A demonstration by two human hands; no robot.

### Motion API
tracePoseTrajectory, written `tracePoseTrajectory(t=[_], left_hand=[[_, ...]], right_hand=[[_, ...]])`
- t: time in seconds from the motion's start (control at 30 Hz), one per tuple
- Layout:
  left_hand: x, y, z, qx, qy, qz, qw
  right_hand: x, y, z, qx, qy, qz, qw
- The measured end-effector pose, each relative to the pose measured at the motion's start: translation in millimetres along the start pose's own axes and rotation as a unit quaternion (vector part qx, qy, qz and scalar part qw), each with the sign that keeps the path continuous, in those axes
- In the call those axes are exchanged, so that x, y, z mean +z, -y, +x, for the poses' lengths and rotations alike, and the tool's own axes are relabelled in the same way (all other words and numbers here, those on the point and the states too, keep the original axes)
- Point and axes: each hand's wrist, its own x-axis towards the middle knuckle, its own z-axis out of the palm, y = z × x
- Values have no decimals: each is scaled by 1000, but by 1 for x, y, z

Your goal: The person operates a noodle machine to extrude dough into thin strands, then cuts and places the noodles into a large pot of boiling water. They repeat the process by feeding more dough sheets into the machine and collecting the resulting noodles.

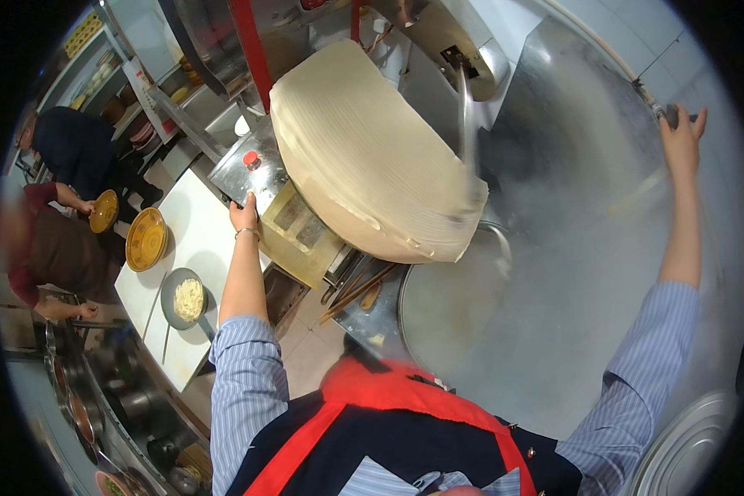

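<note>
A big block of pale dough (372,155) with a ridged top is mounted on a machine in front of me, beside a metal arm (468,124) that looks blurred. Below its right end, a round pot of cloudy liquid (446,310) steams. My left hand (243,214) rests at the edge of a steel machine housing (257,161) that has a red knob (252,160). My right hand (682,139) is raised at the far right, its fingers around a dark valve handle (673,116) on a wall pipe; how firmly it grips is unclear.
On the white table (192,248) at left are a yellow-brown bowl (146,239) and a grey pan of noodles (189,300). Long wooden chopsticks (359,291) lie by the pot. Two other people stand at far left, one holding a bowl (105,211). Steam covers the right side. Metal lids (688,452) sit lower right.
</note>
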Motion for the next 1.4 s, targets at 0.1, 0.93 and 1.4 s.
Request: tracePoseTrajectory(t=[0.1, 0.93, 1.4], left_hand=[[7, 2, -6, -13, 18, -22, 1000], [20, -3, -13, -11, 3, -12, 1000], [20, -28, -20, -36, 33, 127, 991]], right_hand=[[-2, 1, -2, 9, -2, -15, 1000], [-97, 114, -270, 365, -15, 710, 601], [-138, 145, -415, 583, 74, 716, 376]])
